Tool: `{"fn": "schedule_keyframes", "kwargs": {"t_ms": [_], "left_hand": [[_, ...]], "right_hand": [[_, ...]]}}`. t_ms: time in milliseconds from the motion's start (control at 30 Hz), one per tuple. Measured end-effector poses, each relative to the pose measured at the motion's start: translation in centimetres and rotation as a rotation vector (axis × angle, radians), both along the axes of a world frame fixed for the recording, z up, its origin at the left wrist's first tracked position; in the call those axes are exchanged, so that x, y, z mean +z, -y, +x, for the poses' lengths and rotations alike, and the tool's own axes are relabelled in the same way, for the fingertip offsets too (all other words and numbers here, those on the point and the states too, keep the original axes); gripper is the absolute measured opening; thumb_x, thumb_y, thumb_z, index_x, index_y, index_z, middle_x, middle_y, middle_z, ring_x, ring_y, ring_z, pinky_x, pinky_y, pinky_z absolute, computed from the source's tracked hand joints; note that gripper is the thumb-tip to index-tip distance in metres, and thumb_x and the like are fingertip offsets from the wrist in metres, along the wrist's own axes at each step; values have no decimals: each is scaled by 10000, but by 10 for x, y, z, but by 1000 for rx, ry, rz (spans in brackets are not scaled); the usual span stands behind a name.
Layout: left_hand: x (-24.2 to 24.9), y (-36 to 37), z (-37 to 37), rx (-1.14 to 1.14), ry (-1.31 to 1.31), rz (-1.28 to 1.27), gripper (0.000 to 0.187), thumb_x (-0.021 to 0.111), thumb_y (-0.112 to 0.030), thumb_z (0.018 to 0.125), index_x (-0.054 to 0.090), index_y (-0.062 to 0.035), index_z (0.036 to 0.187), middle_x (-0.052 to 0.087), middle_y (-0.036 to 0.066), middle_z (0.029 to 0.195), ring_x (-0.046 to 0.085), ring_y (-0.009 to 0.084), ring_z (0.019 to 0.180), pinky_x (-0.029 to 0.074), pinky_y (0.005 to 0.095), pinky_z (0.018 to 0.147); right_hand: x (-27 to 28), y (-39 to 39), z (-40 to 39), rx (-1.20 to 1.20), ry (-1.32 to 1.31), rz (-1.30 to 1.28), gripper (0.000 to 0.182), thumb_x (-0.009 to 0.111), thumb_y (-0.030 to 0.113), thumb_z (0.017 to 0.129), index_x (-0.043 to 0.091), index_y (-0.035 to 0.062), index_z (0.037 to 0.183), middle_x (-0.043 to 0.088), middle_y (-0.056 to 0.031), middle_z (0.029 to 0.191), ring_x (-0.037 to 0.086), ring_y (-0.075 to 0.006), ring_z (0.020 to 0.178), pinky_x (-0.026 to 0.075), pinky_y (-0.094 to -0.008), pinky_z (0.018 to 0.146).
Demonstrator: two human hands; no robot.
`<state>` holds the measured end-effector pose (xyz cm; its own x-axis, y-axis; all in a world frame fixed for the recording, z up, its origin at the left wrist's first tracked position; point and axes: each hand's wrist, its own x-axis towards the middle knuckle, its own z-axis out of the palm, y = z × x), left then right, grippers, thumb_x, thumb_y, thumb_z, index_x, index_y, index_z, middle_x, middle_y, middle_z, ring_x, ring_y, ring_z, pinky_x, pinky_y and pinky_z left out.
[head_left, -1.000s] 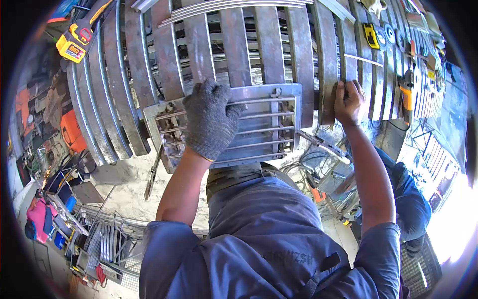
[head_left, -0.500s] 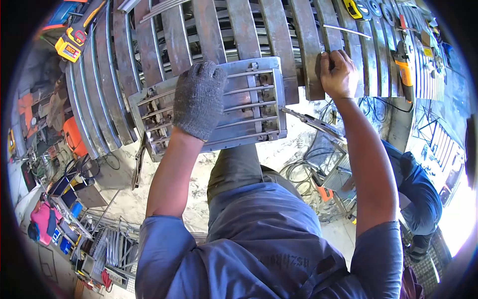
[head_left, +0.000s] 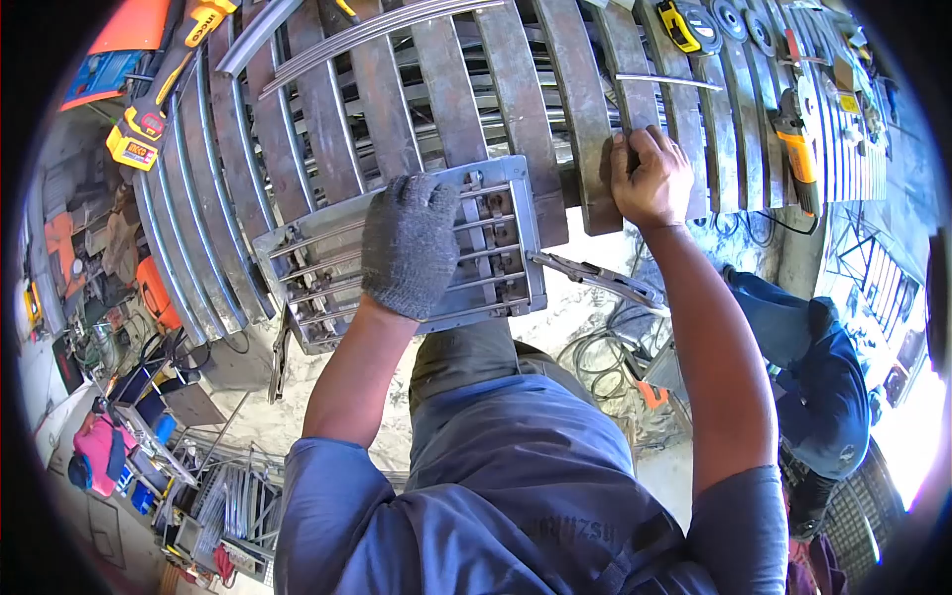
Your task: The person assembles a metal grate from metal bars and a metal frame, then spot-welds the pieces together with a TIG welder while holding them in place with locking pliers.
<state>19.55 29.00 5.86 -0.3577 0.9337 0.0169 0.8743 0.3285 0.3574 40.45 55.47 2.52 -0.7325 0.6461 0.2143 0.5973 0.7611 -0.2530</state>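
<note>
My left hand (head_left: pixel 410 243), in a grey knitted glove, lies over a flat metal frame (head_left: pixel 397 319) with several thin rods (head_left: pixel 496 220) running across it. Its fingers are curled down, and what they hold is hidden under the glove. The frame rests at the near edge of a slatted steel bench, slightly tilted in view. Locking pliers (head_left: pixel 600 278) stick out from its right side, and another clamp (head_left: pixel 281 362) hangs at its left corner. My bare right hand (head_left: pixel 654 183) bears on a steel slat (head_left: pixel 600 198), thumb on top and fingers bent over its edge.
Long metal strips (head_left: pixel 382 32) and a thin rod (head_left: pixel 669 81) lie across the slats. A yellow tape measure (head_left: pixel 684 25) and an angle grinder (head_left: pixel 796 154) are to the right, a yellow cordless tool (head_left: pixel 139 134) to the left. A co-worker (head_left: pixel 828 387) bends at the right.
The view has shifted, so the bench and frame sit lower. My left hand has slid a little rightward along the frame. My right hand stays on the slat.
</note>
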Motion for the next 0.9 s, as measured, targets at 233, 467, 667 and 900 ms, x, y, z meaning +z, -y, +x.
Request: {"fn": "schedule_keyframes", "kwargs": {"t_ms": [233, 467, 667, 900], "left_hand": [[8, -12, -7, 58, 84, -79, 244, 743, 33, 773, 774, -54, 999, 680, 171, 1054, 667, 394, 1069, 556, 480, 995], [10, -18, -10, 58, 76, -134, 205, 732, 36, 778, 773, -61, 955, 686, 174, 1031, 662, 401, 1069, 553, 489, 997], [13, -15, -18, 35, 189, -47, 149, 811, -62, 838, 758, -54, 977, 672, 177, 1052, 654, 413, 1068, 552, 509, 973], [18, -6, -15, 28, 81, 39, 224, 794, -76, 878, 754, -61, 1098, 663, 170, 1099, 655, 411, 1071, 553, 510, 960]], "right_hand": [[2, -1, 0, 3, -4, -43, 221, 732, 268, 1005, 682, 90, 884, 699, -145, 928, 721, -392, 896, 531, -525, 827], [2, -2, 0, 0, -8, -63, 218, 729, 270, 1007, 678, 99, 881, 714, -147, 959, 729, -399, 925, 529, -528, 833], [2, -1, 1, -1, -8, -69, 222, 728, 273, 1008, 669, 104, 877, 704, -140, 943, 722, -402, 918, 527, -526, 831], [1, -2, 0, 15, 1, -47, 229, 730, 269, 1007, 653, 102, 870, 685, -130, 916, 710, -397, 897, 525, -524, 821]]}}
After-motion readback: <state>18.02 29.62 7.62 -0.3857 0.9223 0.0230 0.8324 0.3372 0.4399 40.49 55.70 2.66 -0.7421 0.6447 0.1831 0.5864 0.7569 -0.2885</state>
